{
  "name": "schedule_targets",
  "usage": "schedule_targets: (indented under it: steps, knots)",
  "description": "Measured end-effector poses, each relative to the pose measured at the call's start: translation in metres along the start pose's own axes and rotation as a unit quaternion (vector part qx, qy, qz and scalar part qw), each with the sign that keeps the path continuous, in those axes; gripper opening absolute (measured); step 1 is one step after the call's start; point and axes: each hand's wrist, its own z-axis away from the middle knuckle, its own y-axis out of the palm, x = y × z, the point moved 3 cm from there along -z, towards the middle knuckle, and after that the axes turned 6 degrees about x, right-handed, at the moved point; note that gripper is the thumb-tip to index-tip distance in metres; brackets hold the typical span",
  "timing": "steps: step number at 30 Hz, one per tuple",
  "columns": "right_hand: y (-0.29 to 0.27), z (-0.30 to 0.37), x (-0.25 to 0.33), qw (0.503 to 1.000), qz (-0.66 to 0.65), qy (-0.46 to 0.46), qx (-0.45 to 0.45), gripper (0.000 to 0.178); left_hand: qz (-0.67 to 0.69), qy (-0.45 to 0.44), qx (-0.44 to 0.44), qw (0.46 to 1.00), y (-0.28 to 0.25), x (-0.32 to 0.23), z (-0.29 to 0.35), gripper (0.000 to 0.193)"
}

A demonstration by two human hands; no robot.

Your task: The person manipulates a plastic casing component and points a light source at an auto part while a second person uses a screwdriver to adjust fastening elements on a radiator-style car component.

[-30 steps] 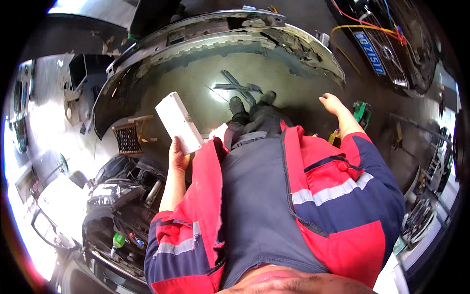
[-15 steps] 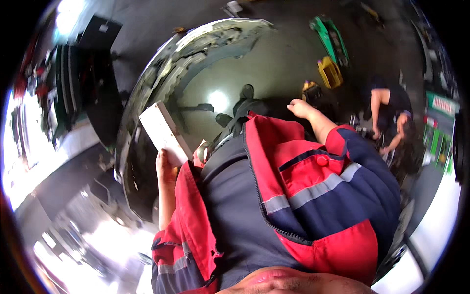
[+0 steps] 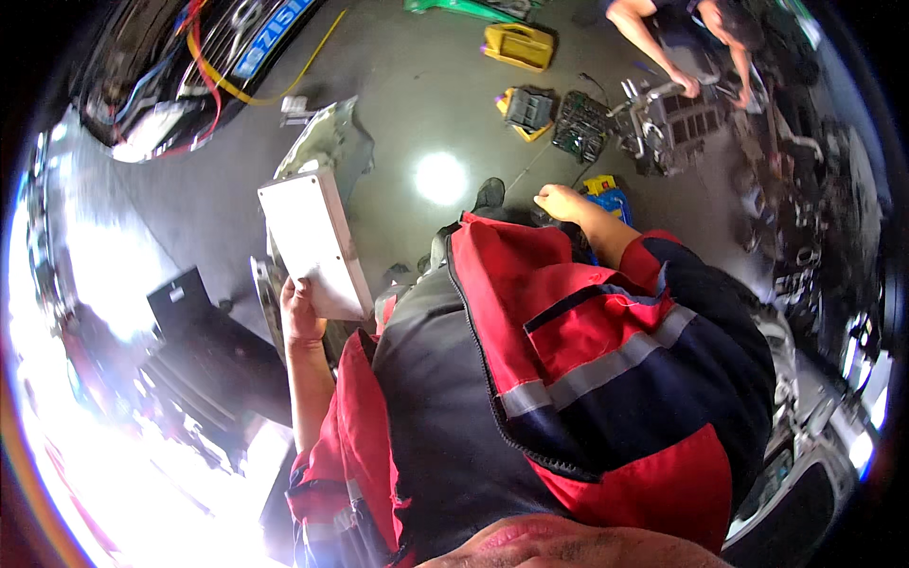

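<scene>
My left hand (image 3: 301, 317) holds the white box (image 3: 308, 237) at its near left edge, fingers closed over the side, with most of its length reaching toward the far side above the floor (image 3: 407, 123). With that much overhang, I judge that a firm pinch and a steady wrist matter most, and a palm under the far end would balance it better. The open front of the jacket (image 3: 511, 303) hangs close to the box's near end, so I'd mind it catching there. My right hand (image 3: 561, 203) is curled narrow; I see nothing in it, but its palm is hidden. Near it sits a yellow-and-blue thing (image 3: 611, 201). The box looks rigid, smooth and flat-faced, with small dark holes; the jacket is soft, creased cloth.
</scene>
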Motion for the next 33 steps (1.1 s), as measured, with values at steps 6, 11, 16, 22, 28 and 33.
schedule_targets:
  steps: [6, 11, 16, 22, 28, 33]
  knots:
    - [-0.01, 0.049, -0.12, 0.967, -0.178, 0.147, -0.109, 0.044, -0.019, -0.036, 0.132, 0.99, 0.093, -0.024, -0.093, 0.056]
    - [0.029, 0.091, -0.184, 0.904, -0.308, 0.195, -0.221, 0.042, -0.038, -0.109, 0.18, 0.977, 0.191, -0.047, -0.182, 0.059]
    - [0.089, 0.131, -0.186, 0.832, -0.422, 0.287, -0.215, 0.034, -0.098, -0.19, 0.257, 0.942, 0.259, -0.047, -0.252, 0.057]
    - [0.151, 0.129, -0.149, 0.913, -0.203, 0.316, -0.157, 0.041, -0.203, -0.252, 0.32, 0.891, 0.351, -0.054, -0.338, 0.052]
    - [0.091, 0.087, -0.044, 0.817, -0.395, 0.358, -0.22, 0.043, -0.213, -0.294, 0.43, 0.827, 0.383, -0.061, -0.433, 0.053]
    - [0.017, 0.05, 0.054, 0.73, -0.562, 0.289, -0.261, 0.044, -0.243, -0.391, 0.526, 0.715, 0.407, -0.049, -0.506, 0.067]
